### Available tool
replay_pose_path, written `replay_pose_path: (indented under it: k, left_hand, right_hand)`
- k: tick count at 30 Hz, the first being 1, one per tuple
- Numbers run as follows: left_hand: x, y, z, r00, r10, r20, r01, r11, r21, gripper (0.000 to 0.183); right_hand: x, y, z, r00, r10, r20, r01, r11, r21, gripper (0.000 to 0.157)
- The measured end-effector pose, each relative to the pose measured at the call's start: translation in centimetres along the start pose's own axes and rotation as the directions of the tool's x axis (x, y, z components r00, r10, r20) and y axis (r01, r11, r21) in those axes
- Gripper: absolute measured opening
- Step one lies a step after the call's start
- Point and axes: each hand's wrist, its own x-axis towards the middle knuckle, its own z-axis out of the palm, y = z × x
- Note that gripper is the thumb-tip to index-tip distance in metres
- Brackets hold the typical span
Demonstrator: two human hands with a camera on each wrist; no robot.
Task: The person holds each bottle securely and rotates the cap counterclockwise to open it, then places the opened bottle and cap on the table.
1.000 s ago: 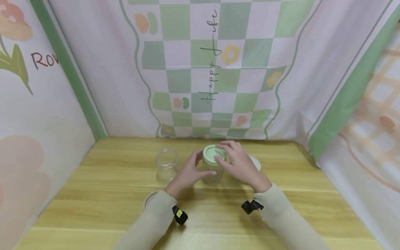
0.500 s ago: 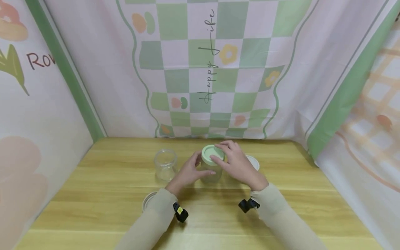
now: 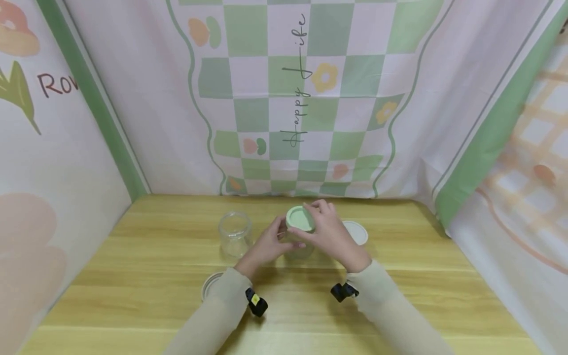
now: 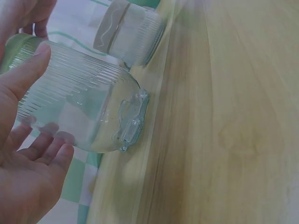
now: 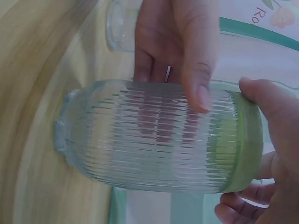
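In the head view a ribbed clear glass jar [image 3: 298, 254] stands upright, capped by a light green lid [image 3: 300, 218]. My left hand [image 3: 266, 246] holds the jar's side, thumb in front and fingers behind; the left wrist view shows its thumb [image 4: 32, 67] on the ribbed glass. With the right hand [image 3: 330, 236] I grip the green lid's rim. In the right wrist view, the thumb [image 5: 261, 91] lies on one side of the lid and curled fingers [image 5: 254, 193] on the other. The lid sits on the jar's mouth; whether it is tight cannot be seen.
A lidless clear jar [image 3: 235, 235] stands left of the hands. Behind the right hand is a white-lidded jar [image 3: 356, 232], mostly hidden. Near the left sleeve a round lid [image 3: 211, 285] lies on the wooden table [image 3: 133, 305], partly covered. A checkered curtain [image 3: 293, 113] hangs behind.
My right hand has turned and shifted left around the green lid, its thumb now at the lid's front edge. More of the white lid behind shows. The left hand keeps its hold.
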Motion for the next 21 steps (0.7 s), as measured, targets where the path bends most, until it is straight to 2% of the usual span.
replay_pose_path:
  k: [7,21]
  left_hand:
    - [0.01,0.42,-0.14,0.999,-0.030,0.022,0.030,1.000,-0.001,0.081]
    - [-0.02,0.12,-0.27,0.999,-0.009,0.040,0.008,1.000,0.017,0.080]
  right_hand:
    - [-0.11,0.11,0.67,0.998,-0.037,-0.041,0.035,0.998,-0.043,0.081]
    - [-0.29,0.29,0.63,0.998,-0.039,-0.055,0.041,0.999,0.018,0.079]
